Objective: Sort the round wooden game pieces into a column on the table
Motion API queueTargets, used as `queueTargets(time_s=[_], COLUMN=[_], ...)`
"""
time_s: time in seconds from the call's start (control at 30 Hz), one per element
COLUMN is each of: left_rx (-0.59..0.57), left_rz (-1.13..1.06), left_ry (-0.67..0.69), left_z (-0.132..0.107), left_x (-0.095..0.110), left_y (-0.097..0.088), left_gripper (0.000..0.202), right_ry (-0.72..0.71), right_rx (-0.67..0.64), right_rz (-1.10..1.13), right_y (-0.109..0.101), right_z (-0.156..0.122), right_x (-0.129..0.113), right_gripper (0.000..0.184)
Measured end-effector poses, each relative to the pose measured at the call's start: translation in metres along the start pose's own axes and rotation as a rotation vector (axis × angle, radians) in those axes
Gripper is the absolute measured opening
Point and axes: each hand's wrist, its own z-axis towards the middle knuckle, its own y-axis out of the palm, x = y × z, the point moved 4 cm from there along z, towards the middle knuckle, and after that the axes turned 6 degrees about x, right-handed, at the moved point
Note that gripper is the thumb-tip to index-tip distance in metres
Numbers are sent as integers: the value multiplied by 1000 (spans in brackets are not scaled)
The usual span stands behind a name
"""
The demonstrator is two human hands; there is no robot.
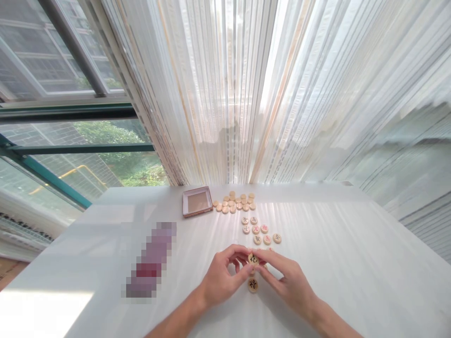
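Between my two hands is a round wooden Chinese chess piece with a black character on its face. The fingertips of my left hand close on its left side, and those of my right hand close on its right. Just below them, another piece with a black character lies face up on the white table. Beyond my fingers are several face-up pieces with red or black characters, among them a black one at the right end. My hands partly hide a few more.
Several pieces without visible characters cluster near the table's far edge, beside a shallow open box. A pixelated purple object lies on the left. Striped curtains hang behind, with a window at left.
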Motion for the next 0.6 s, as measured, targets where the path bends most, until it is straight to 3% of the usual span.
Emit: queueTargets(time_s=[0.6], left_rx=[-11], left_rz=[138], left_ry=[95], left_z=[-2], left_x=[-1], left_y=[-1], left_gripper=[25], right_ry=[315], right_rx=[-44], right_rz=[199], right_y=[-1], right_z=[6], right_x=[-2], right_gripper=[27])
